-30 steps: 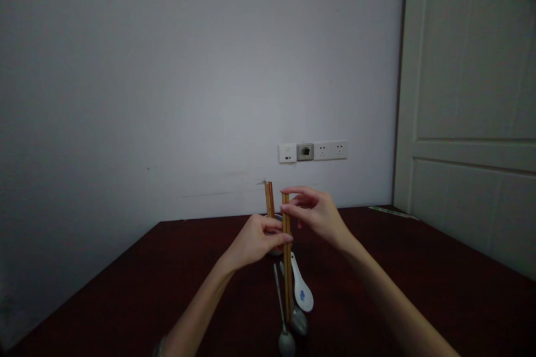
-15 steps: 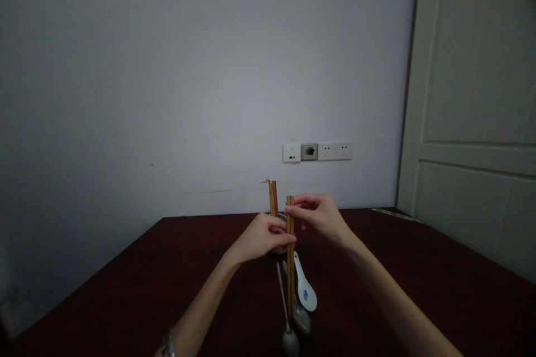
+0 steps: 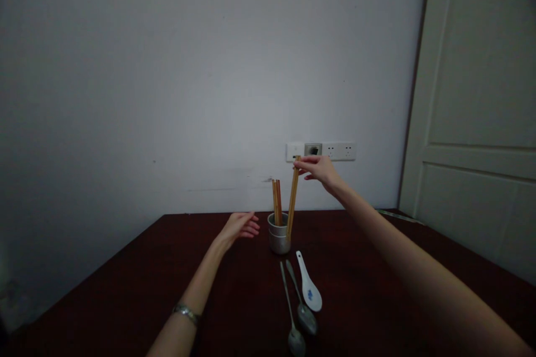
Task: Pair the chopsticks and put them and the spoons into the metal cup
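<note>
My right hand pinches a pair of wooden chopsticks by their top ends. They hang tilted, with their lower ends in front of the right side of a metal cup. Several other chopsticks stand inside that cup. To the cup's left, my left hand is held apart from it, empty, with its fingers loosely stretched. Nearer to me on the table lie a white ceramic spoon with a blue mark, a metal spoon and a thin long-handled metal spoon.
The dark red table runs back to a pale wall. Sockets and switches sit on the wall behind my right hand. A pale door borders the right side, with a thin flat strip near the table's back right edge.
My left hand has let go of the chopsticks and moved left. My right hand has raised them and carried them forward to the cup, which now shows fully.
</note>
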Available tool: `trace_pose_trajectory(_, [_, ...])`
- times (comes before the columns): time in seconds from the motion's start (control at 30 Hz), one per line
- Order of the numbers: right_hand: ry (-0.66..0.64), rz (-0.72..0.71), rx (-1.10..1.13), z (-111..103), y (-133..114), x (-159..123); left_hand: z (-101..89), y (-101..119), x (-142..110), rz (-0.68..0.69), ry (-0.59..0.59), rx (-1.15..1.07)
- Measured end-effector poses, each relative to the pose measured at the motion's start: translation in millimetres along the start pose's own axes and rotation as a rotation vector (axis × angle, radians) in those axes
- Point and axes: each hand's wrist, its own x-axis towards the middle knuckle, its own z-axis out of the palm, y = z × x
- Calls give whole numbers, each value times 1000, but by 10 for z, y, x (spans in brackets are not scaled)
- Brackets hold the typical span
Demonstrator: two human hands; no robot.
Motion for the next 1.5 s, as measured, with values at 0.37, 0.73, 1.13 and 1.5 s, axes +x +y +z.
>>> trace_pose_trajectory(0.37, [124, 128, -26, 139, 405, 716, -475, -809, 264, -233, 207, -119])
trace_pose_trajectory(0.73, [42, 213, -32, 324, 823, 578, -543, -939, 268, -119, 229, -131])
trace_pose_trajectory(1.13, [5, 303, -29, 530, 1034, 431, -487, -887, 189, -68, 260, -54])
trace_pose_trajectory(1.5, [-36, 311, -53, 571, 1184, 417, -526, -945, 221, -36, 234, -87])
